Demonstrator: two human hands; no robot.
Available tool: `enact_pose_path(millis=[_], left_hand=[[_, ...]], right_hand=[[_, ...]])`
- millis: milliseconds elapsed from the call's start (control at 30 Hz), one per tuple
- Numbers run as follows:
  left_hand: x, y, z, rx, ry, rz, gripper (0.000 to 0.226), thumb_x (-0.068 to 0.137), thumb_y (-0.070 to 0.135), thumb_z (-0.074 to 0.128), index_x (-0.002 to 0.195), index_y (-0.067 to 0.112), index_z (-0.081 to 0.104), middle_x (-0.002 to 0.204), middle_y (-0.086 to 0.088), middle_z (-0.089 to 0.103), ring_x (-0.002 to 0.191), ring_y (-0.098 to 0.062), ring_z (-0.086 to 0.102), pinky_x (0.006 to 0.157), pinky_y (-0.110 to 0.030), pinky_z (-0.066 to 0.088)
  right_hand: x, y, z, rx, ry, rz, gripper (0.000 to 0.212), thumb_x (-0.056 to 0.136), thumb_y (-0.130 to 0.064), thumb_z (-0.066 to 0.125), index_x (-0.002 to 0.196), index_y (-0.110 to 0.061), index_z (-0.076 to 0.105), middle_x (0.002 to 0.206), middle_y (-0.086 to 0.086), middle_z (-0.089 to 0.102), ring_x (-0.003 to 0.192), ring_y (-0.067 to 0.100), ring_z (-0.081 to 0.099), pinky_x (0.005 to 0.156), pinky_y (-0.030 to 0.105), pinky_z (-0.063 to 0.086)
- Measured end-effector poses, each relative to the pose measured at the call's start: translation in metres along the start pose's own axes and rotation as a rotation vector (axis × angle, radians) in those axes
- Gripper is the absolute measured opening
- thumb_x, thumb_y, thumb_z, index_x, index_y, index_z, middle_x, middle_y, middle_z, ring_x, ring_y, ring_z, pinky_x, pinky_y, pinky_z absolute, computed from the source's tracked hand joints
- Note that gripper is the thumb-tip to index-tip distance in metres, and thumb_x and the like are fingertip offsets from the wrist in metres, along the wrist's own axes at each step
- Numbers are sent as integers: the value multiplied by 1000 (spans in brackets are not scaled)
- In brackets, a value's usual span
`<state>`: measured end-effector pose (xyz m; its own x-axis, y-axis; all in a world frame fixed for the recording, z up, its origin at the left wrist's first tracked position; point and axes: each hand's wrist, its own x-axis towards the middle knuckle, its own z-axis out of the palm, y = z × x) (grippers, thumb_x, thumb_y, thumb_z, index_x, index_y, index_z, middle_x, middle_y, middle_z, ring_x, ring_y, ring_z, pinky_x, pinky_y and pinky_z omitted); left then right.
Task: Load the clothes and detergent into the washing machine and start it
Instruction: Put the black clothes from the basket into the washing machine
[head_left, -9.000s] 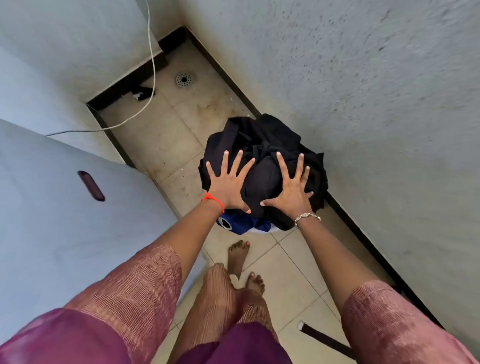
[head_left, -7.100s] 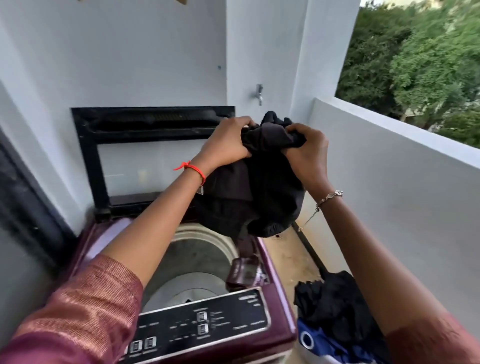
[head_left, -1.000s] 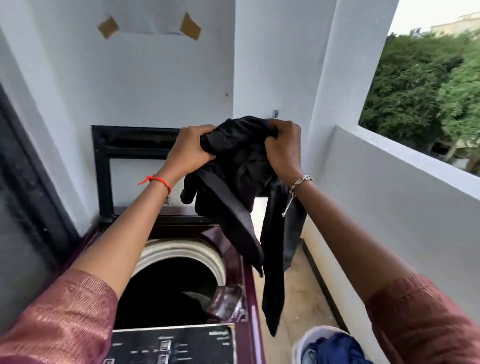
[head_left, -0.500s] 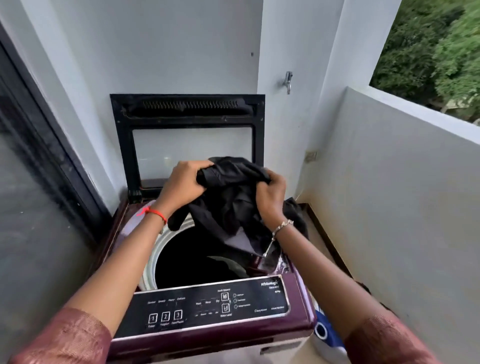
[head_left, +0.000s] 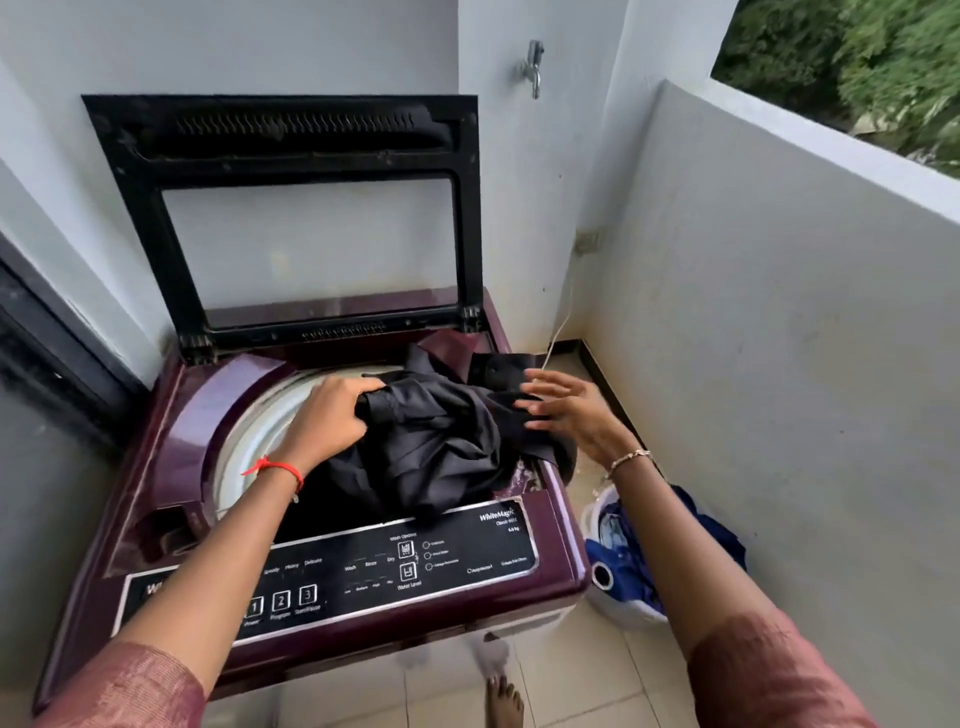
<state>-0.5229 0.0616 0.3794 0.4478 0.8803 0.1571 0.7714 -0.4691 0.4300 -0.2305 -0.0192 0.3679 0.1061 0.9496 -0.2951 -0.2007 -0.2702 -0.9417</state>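
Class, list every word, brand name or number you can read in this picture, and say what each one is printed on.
"WhiteMagic": brand, right end of the washing machine's control panel.
"1", "2", "3": on the panel's buttons.
"Wash Options", "Water Level": mid-panel headings.
"Wash", "Rinse", "Dry": just left of those.
The remaining panel print is too small or blurred to read.

Our left hand (head_left: 332, 415) is curled knuckles-up, fingers closed round a fold of the black garment (head_left: 431, 441), forearm reaching forward. Our right hand (head_left: 571, 410) is flat, fingers straight and spread, blurred; contact with the garment cannot be confirmed.
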Motion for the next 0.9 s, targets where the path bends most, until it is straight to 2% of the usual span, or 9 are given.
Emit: enact_pose_path(millis=[100,233,300,400,500,633,700,800,900], left_hand=[[0,-4,6,-8,-16,-42,56,58,-10,54,103,21,70,96,-10,73,95,-32,66,74,-37,53],[0,-8,9,-25,-10,-72,57,59,-12,56,106,17,70,103,-9,73,100,-30,66,79,-36,53],[1,-12,10,-34,-14,-76,57,59,-13,56,106,15,70,104,-8,72,101,-28,66,81,-34,51],[0,-14,10,-48,-19,-94,59,58,-14,56,107,16,70,105,-7,72,101,-27,66,82,-34,52],[-1,-14,9,-74,18,-111,56,59,-16,57,106,11,70,103,-11,72,101,-29,66,83,-33,50],[-5,-12,3,-152,96,-127,44,61,-19,58,95,5,72,86,-11,73,89,-26,67,72,-27,46],[-5,-10,-4,-205,155,-106,35,61,-19,59,83,6,71,71,-7,68,76,-18,66,63,-25,43],[-5,-1,-18,-309,233,-134,29,63,-18,64,80,5,70,67,-3,63,62,11,53,57,-5,37],[-1,6,-37,-390,319,-154,32,63,-19,67,89,-2,70,73,0,68,73,8,55,60,3,36]], right_hand=[[13,13,-32,-302,238,-28,69,66,29,47,121,-12,55,115,15,43,66,18,50,45,14,45],[30,39,-52,-706,129,220,92,66,21,50,142,-26,31,143,16,24,115,34,45,48,19,45],[32,50,-51,-757,78,324,85,68,18,57,140,-18,32,135,16,38,115,33,46,53,24,42],[38,67,-48,-734,138,399,50,69,9,65,116,-1,53,105,19,60,93,33,59,61,38,53],[45,70,-46,-631,283,276,14,76,5,54,89,2,59,92,26,63,83,38,64,66,53,57],[47,34,-31,-418,362,72,29,83,6,41,86,-13,63,92,18,65,89,37,64,76,56,55],[50,7,-16,-329,362,-13,35,83,5,41,80,-20,66,90,16,67,88,38,65,73,55,56],[47,-43,18,-118,310,-60,39,87,11,31,85,-15,60,79,12,60,71,30,61,59,43,55],[42,-82,54,93,234,-87,32,94,4,31,88,-11,59,75,11,61,67,26,59,60,39,51]])
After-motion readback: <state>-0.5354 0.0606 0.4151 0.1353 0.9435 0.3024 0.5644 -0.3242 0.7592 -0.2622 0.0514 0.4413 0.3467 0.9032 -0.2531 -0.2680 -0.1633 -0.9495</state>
